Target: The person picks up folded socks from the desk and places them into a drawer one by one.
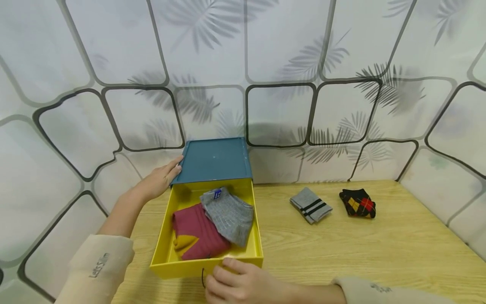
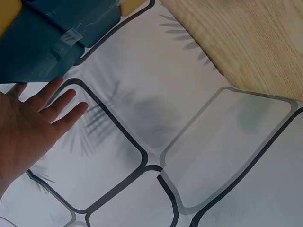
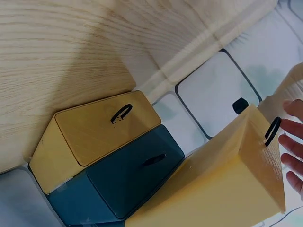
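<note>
A yellow drawer (image 1: 178, 270) stands pulled out from under the blue top (image 1: 214, 160) of a drawer unit. Inside it lie maroon folded socks (image 1: 203, 234) with a mustard patch, partly under a grey ribbed sock (image 1: 229, 215) bearing a blue label. My left hand (image 1: 161, 179) rests its straight fingers against the unit's left side. At the drawer's front is my right hand (image 1: 247, 285), its fingers loosely bent by the front wall, right beside the black loop handle (image 3: 273, 131). The right wrist view has those fingertips (image 3: 289, 124) close to the loop, not wrapped round it.
Grey folded socks with black stripes (image 1: 311, 205) and dark argyle socks (image 1: 357, 203) lie on the wooden table (image 1: 303, 261) to the right. Below the pulled-out drawer are a closed blue drawer (image 3: 137, 170) and a closed yellow drawer (image 3: 106, 125). Patterned sheeting (image 1: 281, 114) surrounds the table.
</note>
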The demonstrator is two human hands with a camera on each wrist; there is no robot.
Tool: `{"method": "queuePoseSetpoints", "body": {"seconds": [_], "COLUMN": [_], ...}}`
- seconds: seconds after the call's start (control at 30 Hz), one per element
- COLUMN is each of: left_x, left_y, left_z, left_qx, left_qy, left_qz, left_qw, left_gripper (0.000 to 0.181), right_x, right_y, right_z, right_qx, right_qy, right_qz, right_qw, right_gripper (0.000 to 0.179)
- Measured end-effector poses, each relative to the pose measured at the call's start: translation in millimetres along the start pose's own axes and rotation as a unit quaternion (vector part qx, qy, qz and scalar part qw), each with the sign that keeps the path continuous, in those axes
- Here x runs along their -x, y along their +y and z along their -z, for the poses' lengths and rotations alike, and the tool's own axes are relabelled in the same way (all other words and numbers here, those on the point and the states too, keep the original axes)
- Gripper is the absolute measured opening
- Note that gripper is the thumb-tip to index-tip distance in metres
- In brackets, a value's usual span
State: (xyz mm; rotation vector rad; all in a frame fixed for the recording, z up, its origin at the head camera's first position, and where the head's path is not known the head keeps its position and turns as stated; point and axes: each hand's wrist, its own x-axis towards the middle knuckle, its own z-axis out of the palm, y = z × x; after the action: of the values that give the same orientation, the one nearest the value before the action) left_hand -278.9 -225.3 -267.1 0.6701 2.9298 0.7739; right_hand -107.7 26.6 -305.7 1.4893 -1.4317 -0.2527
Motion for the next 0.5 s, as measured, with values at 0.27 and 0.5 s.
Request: {"method": "queuePoseSetpoints", "body": {"seconds": [0.27,0.5], "left_x": [-1.1,-1.4], "left_y": [-3.3,-4.4], "left_z": [-1.0,-1.3], "left_qx": [0.001,0.004], "left_qy": [0.002,0.001], "left_qz": [-0.005,-0.007], "left_qw": [1.0000,1.0000], "left_gripper": [0.054,0.055], "right_x": [1.4,0.8], "right_y": [-2.4,1.0], "right_z": [-2.7,-0.6], "right_qx": [0.028,0.042], "right_qy": [0.001,-0.002], "right_qz": [0.000,0.008], "right_qw": [0.9996,0.9991], "right_gripper": [0.032,0.032]}}
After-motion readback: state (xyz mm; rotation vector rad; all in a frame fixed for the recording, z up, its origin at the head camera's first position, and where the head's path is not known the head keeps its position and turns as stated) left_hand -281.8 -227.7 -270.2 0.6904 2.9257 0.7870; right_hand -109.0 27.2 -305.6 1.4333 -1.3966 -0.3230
